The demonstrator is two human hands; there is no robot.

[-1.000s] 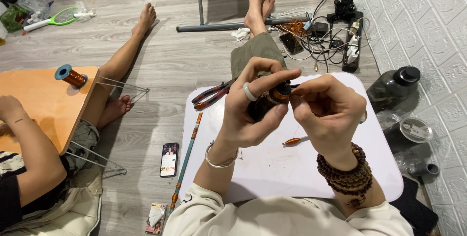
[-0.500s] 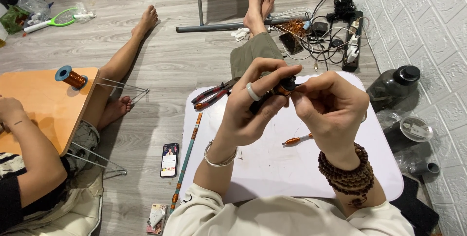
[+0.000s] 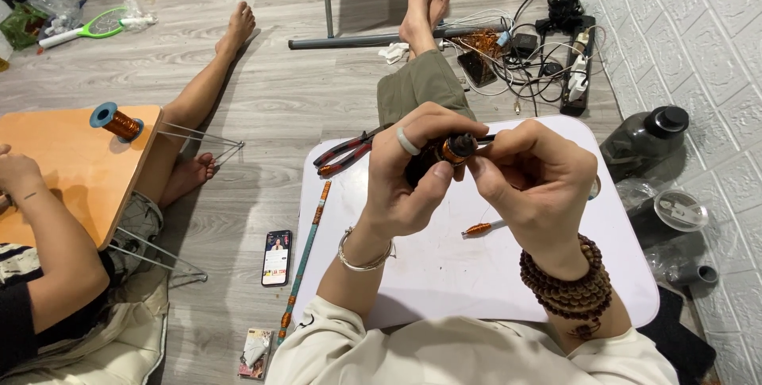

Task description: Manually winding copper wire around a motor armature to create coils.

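- Copper-wound coil, pinched between left hand and right hand above the white bench, could slip if either grip loosens.
- Fine winding might unravel under the fingertips.

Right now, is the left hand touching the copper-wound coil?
Touching. Head view: left hand fingers and thumb wrap the copper-wound coil, no gap.

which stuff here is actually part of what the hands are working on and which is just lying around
In use: small copper-wound coil, pinched between left hand and right hand.

Lying about: red-handled pliers, phone, wire spool, dark jug, power strip.
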